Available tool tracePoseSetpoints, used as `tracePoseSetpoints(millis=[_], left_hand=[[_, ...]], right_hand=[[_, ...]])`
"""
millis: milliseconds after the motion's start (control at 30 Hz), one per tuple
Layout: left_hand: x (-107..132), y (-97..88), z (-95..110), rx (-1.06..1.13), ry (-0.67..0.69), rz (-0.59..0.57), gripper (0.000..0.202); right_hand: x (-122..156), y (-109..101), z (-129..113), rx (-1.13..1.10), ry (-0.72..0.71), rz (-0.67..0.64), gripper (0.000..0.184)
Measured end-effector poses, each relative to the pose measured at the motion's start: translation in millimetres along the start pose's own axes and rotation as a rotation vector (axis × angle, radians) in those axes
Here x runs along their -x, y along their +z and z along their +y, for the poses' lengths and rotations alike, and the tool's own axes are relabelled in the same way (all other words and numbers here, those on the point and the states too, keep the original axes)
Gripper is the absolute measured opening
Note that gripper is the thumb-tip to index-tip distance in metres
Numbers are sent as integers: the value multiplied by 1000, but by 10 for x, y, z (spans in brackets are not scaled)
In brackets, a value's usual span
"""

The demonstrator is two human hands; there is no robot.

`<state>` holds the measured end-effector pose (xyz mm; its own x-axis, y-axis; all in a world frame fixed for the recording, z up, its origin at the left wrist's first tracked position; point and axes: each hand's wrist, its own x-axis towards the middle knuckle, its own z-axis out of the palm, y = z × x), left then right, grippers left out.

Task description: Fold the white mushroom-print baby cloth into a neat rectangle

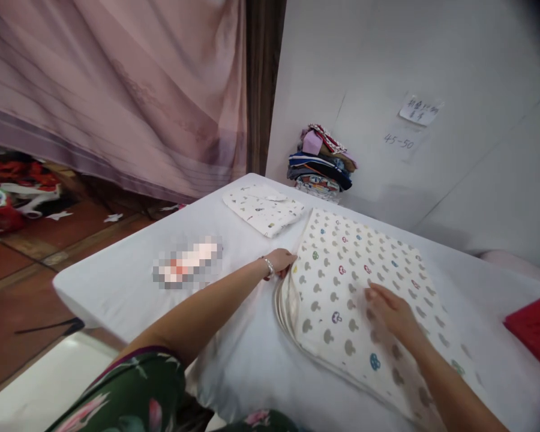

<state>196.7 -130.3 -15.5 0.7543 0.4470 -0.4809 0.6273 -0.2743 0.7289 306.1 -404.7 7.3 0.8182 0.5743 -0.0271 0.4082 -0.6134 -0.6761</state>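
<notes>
A white folded cloth (355, 300) with grey and coloured mushroom prints lies in layers on the white-covered table. At its far left edge my left hand (282, 262), a silver bracelet at the wrist, has its fingers curled and closed on the cloth's border. My right hand (392, 311) is over the middle of the printed cloth, palm down and slightly blurred, its fingers stretched out and holding nothing. Whether its fingertips press on the fabric is hard to see. Behind my left hand lies a smaller folded white cloth (263, 209) with small scattered prints.
A pixelated patch (186, 262) covers something on the table's left. Folded clothes (321, 159) are stacked by the white wall at the back. A red item (535, 330) sits at the right edge. A pink curtain (162, 90) hangs behind; paper notes (418, 111) are on the wall.
</notes>
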Motion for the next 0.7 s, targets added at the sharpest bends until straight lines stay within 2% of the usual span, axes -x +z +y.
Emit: tracePoseSetpoints(millis=[67, 133, 233, 300, 400, 500, 700], left_hand=[[107, 31, -118, -24, -14, -7, 32], [207, 66, -229, -41, -22, -4, 30], [331, 121, -361, -63, 14, 19, 26], [383, 156, -419, -80, 48, 49, 24], [414, 204, -469, -87, 80, 105, 24], [420, 238, -485, -90, 85, 130, 24], [472, 238, -474, -114, 99, 189, 19]], right_hand=[[142, 275, -301, -172, 14, -205, 43], [228, 518, -503, -282, 10, -369, 41], [254, 778, -671, -292, -40, -498, 36], [244, 888, -737, -197, -121, -494, 31], [258, 1000, -805, 15, -266, -418, 27], [297, 1092, -811, 176, -343, -378, 24], [323, 1186, -738, 218, -408, -313, 17]])
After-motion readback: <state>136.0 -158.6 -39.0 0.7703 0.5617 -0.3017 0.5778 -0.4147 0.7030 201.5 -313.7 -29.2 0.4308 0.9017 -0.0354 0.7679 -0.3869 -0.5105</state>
